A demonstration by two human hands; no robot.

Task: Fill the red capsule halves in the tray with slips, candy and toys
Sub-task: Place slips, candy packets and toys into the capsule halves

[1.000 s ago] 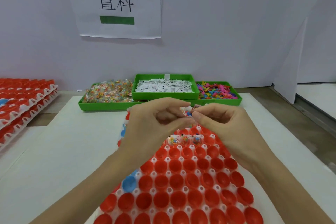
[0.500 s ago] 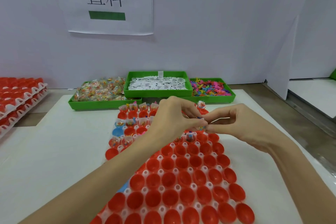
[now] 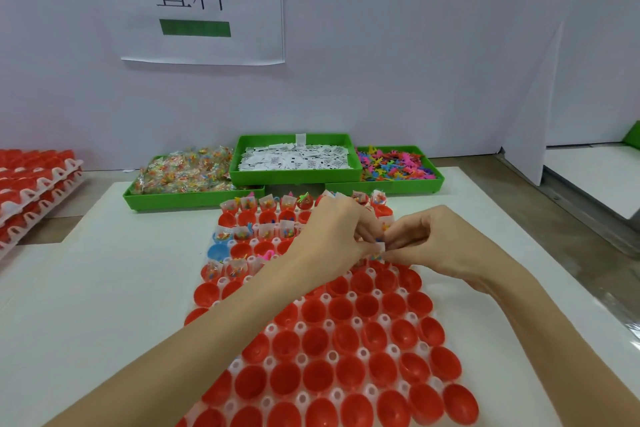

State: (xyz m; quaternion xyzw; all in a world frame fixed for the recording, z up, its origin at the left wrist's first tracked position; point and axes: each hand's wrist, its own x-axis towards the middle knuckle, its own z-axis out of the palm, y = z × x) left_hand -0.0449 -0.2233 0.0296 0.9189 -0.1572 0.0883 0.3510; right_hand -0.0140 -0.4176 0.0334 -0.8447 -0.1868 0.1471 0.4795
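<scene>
While the white plastic tray (image 3: 349, 352) of red capsule halves (image 3: 313, 310) runs up the middle of the frame from bottom edge to centre, its far rows hold paper, sweets and toys and its near rows sit bare. Both hands meet above the boundary between filled and bare rows, right of centre. The left hand (image 3: 334, 236) and right hand (image 3: 427, 243) each have fingers curled, pinching between them a small white paper slip (image 3: 380, 247) with a bit of colour showing. The next bare cups lie directly beneath the fingertips, equally near either hand, so I judge the drop is straight down. Beyond the tray, three green plastic bins (image 3: 294, 178) of wrapped candy (image 3: 183, 173), slips and bright toys (image 3: 394, 166) line the white table (image 3: 104, 288).
</scene>
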